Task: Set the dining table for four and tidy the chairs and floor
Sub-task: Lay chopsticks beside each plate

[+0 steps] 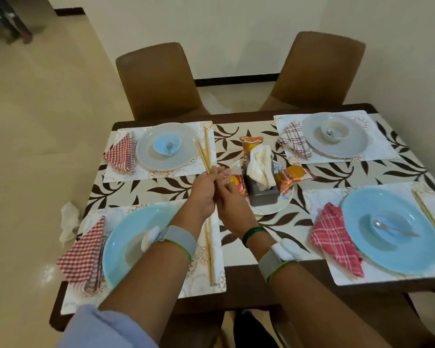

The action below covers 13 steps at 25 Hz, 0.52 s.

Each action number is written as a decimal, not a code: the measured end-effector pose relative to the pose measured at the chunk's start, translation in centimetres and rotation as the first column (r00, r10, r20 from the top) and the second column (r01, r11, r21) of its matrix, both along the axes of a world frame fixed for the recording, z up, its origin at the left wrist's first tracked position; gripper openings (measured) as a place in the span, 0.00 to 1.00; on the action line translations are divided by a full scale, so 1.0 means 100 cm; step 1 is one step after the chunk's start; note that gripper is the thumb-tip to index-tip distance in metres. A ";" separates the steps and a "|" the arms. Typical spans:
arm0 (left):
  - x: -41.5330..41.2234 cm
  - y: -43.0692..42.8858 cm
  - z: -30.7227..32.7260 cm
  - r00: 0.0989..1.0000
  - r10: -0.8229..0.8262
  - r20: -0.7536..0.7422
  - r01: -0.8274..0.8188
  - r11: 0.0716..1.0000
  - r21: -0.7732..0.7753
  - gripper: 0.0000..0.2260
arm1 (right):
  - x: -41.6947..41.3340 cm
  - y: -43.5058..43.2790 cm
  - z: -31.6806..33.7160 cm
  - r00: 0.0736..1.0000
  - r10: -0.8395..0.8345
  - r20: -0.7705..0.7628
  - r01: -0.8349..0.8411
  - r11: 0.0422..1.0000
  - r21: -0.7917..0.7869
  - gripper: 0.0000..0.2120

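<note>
Floor: a crumpled tissue (pixel 69 223) lies beside the left edge of the dark wooden surface (pixel 241 272).
Near-left placemat (pixel 201 290): it carries a red checked napkin (pixel 82 257), a pale blue plate (pixel 122 237) and a laid pair of chopsticks (pixel 209 252). A small printed word at its corner starts "KUBE"; the last letter is unclear.
Far-left setting: a grey plate (pixel 146 156) holds a blue bowl (pixel 166 146).
Left hand (pixel 202 192): its fingers are curled round the held chopsticks (pixel 203 153), whose tips point away over the far-left mat, just right of the grey plate.
Right hand (pixel 230 202): it is pressed against the left hand, fingers half bent. I cannot tell whether it grips the sticks.
Centre: a grey tissue holder (pixel 261 194) stands on a white plate, with orange snack packets (pixel 293 175) around it. Their lettering is too blurred to read.
Near-right setting: a blue dish (pixel 362 204) has a spoon (pixel 393 229) in it, and another chopstick pair (pixel 430 219) lies on its right.
</note>
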<state>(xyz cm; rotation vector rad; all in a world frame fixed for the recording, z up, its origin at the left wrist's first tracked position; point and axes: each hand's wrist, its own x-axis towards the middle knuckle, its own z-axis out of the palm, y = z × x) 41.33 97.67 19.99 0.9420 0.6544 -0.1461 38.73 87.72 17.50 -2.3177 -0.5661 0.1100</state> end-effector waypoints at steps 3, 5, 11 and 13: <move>-0.006 -0.029 -0.001 0.997 -0.065 0.031 0.064 0.998 0.011 0.15 | -0.024 -0.024 0.001 0.997 -0.078 0.003 0.078 0.996 -0.047 0.27; -0.006 -0.052 -0.002 0.992 -0.119 0.030 0.119 0.993 -0.009 0.18 | -0.039 -0.045 0.001 0.987 -0.155 0.037 0.159 0.979 -0.125 0.28; 0.011 -0.137 0.001 0.962 -0.271 -0.017 0.270 0.961 -0.057 0.15 | -0.033 -0.128 -0.008 0.963 -0.260 0.076 0.271 0.929 -0.251 0.41; 0.032 -0.168 -0.001 0.923 -0.384 -0.028 0.384 0.923 -0.004 0.16 | -0.014 -0.162 -0.005 0.954 -0.288 0.083 0.299 0.911 -0.283 0.42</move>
